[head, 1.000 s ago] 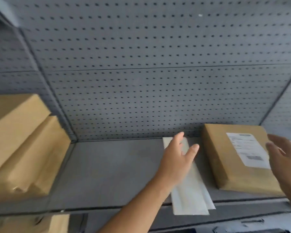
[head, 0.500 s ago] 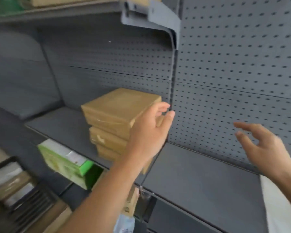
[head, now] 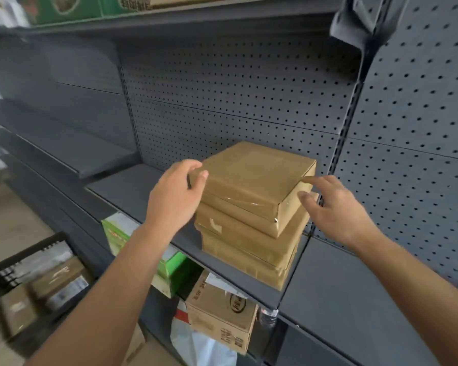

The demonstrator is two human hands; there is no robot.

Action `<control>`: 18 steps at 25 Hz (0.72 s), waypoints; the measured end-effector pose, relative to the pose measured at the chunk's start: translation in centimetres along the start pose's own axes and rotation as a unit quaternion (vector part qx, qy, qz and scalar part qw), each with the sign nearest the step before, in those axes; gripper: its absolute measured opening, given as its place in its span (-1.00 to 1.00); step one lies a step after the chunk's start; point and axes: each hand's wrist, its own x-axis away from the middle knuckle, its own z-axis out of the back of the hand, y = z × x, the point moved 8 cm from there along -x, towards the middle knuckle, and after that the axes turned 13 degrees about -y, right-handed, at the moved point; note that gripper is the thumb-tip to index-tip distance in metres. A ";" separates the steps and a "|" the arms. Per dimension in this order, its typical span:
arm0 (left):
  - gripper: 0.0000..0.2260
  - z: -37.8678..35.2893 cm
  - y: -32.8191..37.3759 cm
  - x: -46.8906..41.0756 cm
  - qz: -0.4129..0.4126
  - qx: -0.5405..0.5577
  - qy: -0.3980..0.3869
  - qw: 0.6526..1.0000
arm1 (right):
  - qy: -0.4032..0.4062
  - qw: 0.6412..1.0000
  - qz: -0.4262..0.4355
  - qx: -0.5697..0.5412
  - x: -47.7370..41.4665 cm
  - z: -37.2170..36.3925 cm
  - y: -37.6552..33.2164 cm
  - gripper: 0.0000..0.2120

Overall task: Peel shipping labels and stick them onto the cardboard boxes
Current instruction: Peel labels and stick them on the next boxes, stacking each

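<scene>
Head view: your left hand (head: 177, 196) has its fingers (head: 196, 165) curled round the near-left corner of the top cardboard box (head: 257, 178), thumb on the lid. Your right hand (head: 336, 210) is spread, fingers (head: 317, 180) apart, the index tip just touching the box's right edge, the thumb close to its side face. That box crowns a skewed stack (head: 249, 241) of three, standing on the grey shelf (head: 132, 188) close to its front lip, against the pegboard panel (head: 222, 101). No shipping label shows anywhere here, and the lid looks bare.

Judging from this, the lift is the risk. Glossy tape wraps the box edges, so a one-sided grip could slip, or the box could tilt towards your looser right hand. Because the boxes sit out of line, dragging the top one forward instead of raising it could pull the second box over the lip onto the cartons below.

Below the shelf sit a green-and-white carton (head: 117, 233), a printed brown carton (head: 222, 315) and a white plastic bag (head: 198, 347); what they hold is hidden. At lower left, a black crate (head: 19, 262) holds several flat packages, too blurred to name. Green cartons (head: 72, 6) line the upper shelf.
</scene>
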 end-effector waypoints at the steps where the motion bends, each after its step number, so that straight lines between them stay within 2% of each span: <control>1: -0.69 0.2 -1.6 -0.9 0.012 0.001 0.001 1.000 | -0.003 1.000 -0.004 -0.005 -0.9 -0.9 -0.5 -0.54; 4: -0.63 0.1 -5.2 -3.4 0.042 0.070 -0.004 0.997 | -0.016 0.995 -0.049 -0.089 -2.9 -3.3 -0.7 -0.42; 7: -0.54 -2.5 -7.7 -5.8 0.107 0.232 -0.056 0.965 | -0.017 0.964 -0.116 -0.240 -4.0 -5.4 0.2 -0.31; 8: -0.51 -3.8 -8.5 -6.5 0.140 0.276 -0.084 0.947 | -0.005 0.946 -0.130 -0.297 -4.0 -5.8 0.4 -0.35; 10: -0.39 -6.2 -9.8 -7.8 0.179 0.348 -0.119 0.912 | 0.014 0.906 -0.148 -0.396 -3.8 -6.6 0.4 -0.57; 13: -0.38 -8.5 -10.5 -8.8 0.187 0.432 -0.137 0.872 | 0.016 0.871 -0.151 -0.468 -3.6 -7.6 0.3 -0.82; 16: -0.12 -8.5 -9.1 -8.0 0.193 0.440 -0.133 0.867 | 0.029 0.858 -0.149 -0.491 -3.3 -7.5 0.8 -0.90; 18: -0.16 -7.8 -7.6 -7.3 0.178 0.432 -0.125 0.875 | 0.036 0.854 -0.147 -0.498 -2.5 -6.7 1.3 -0.75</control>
